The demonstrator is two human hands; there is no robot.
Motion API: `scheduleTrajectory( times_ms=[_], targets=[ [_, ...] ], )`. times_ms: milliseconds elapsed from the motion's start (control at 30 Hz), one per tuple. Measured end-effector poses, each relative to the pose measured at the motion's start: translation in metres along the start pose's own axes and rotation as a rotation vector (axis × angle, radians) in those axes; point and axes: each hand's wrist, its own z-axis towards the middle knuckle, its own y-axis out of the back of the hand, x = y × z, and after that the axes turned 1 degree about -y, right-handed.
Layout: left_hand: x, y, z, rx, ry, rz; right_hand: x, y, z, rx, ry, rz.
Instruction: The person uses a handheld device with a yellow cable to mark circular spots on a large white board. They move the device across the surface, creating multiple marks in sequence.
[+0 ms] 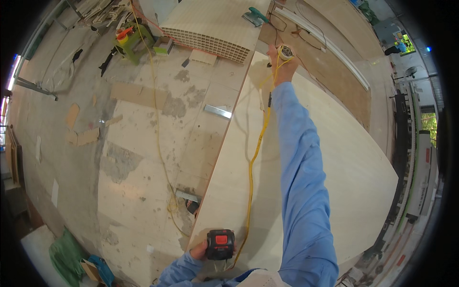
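Note:
My left hand (pixel 199 250) is closed around a black battery pack (pixel 221 251) with a red button, low in the picture by the near end of a pale board (pixel 339 167). Stretched far forward, my right hand (pixel 284 71) grips a roundish, light-coloured tool end (pixel 286 51) with yellow cord looped about it. Its exact kind cannot be made out. A yellow cable (pixel 252 167) runs over the board between the two hands. Part of it, near the right hand, has a dark piece on it.
Ahead stands a stack of hollow-core panels (pixel 205 40) with a green-handled tool (pixel 258 15) on top. Left on the stained floor are a green stool (pixel 133 45), a metal piece (pixel 218 111), cardboard scraps (pixel 87 137) and a thin yellow cord (pixel 158 129). Long rails (pixel 420 177) line the right.

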Motion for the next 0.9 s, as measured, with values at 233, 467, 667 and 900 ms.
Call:
scheduleTrajectory(
  times_ms=[233,467,667,900],
  targets=[
    [0.0,0.001,0.009,0.04,-0.008,0.014,0.018,0.01,-0.001,-0.017,0.049,0.215],
    [-0.001,-0.007,0.007,0.037,-0.021,0.036,0.021,0.005,-0.021,-0.055,-0.065,0.122],
    [0.001,0.004,0.011,-0.007,0.036,0.053,0.04,0.01,-0.022,-0.083,-0.097,0.169],
    [-0.003,-0.005,0.007,0.021,-0.059,0.055,0.043,0.009,-0.042,-0.045,-0.099,0.131]
  ],
)
